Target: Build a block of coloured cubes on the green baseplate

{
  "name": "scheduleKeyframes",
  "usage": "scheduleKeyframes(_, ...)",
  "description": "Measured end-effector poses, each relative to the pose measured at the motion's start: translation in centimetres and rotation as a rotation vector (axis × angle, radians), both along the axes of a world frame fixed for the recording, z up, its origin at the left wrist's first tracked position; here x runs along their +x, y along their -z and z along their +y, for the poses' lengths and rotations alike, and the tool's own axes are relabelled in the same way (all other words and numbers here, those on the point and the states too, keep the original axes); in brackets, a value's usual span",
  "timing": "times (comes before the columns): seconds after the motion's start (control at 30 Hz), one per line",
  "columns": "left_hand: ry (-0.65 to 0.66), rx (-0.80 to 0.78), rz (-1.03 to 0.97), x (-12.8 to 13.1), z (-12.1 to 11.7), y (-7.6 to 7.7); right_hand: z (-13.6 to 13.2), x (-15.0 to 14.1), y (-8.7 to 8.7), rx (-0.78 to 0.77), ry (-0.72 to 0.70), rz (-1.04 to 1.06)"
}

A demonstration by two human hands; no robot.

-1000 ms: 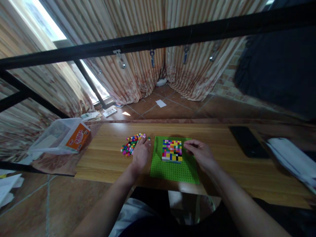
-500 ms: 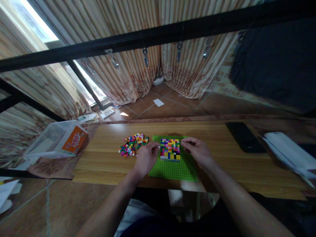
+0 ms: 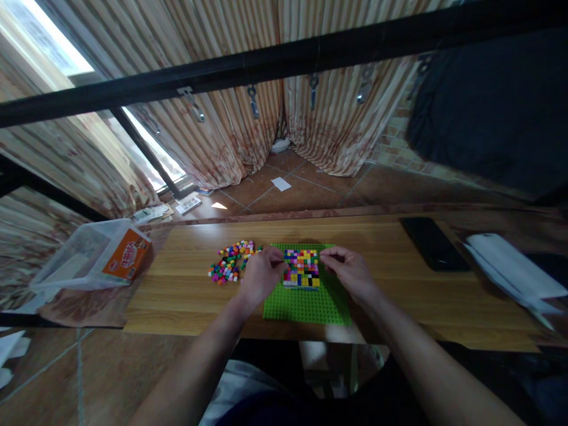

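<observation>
A block of small multicoloured toy bricks [image 3: 302, 269] stands on a green studded baseplate [image 3: 306, 307]. At its left side is my left hand [image 3: 262, 273], thumb and fingers drawn together by the bricks; whatever they hold is too small or hidden. My right hand [image 3: 350, 272] is at the block's upper right edge, its thumb and forefinger pinched close to the bricks. Nothing can be made out between those fingertips. Loose bricks [image 3: 228, 266] of many colours lie in a pile just left of my left hand, which partly covers them.
The wooden table [image 3: 177, 296] carries a black phone-like slab [image 3: 432, 242] at right. Beyond it lies a white object [image 3: 510, 266]. Off the left end is a clear plastic box [image 3: 75, 254] with an orange label. A dark bar [image 3: 222, 72] crosses above.
My left fingers have moved slightly up along the block's left side, and my right fingertips sit closer to its right edge. The whole view has shifted a little.
</observation>
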State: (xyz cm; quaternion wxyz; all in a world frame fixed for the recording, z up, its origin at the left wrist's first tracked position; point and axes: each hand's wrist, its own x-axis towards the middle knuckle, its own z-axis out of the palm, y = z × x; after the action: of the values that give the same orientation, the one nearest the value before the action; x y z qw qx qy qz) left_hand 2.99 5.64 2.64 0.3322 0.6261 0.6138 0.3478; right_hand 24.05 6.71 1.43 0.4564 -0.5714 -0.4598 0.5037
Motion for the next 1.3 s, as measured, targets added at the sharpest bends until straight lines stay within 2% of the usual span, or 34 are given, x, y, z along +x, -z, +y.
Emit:
scheduleKeyframes(0.33,0.025,-0.175,-0.218,-0.5,1.3,-0.6,0.0,-0.4,1.9,0.024,-0.029,0.035)
scheduleKeyframes(0.6,0.051,-0.150,-0.230,-0.7,2.0,0.1,0.0,-0.2,2.3,0.024,-0.050,0.011)
scheduleKeyframes(0.87,0.014,-0.015,-0.090,0.1,0.4,0.3,-0.2,0.3,2.7,-0.018,-0.058,-0.005)
scheduleKeyframes(1.1,0.011,0.042,-0.033,0.8,-1.1,1.1,-0.1,0.8,3.1,-0.032,-0.093,-0.020)
scheduleKeyframes(1.2,-0.015,0.076,0.031,-0.2,-1.5,1.2,-0.2,1.0,3.0,-0.056,-0.103,-0.048)
scheduleKeyframes(1.3,-0.113,0.092,0.222,-3.1,-1.7,1.1,-0.2,1.1,2.9,-0.059,-0.091,-0.086)
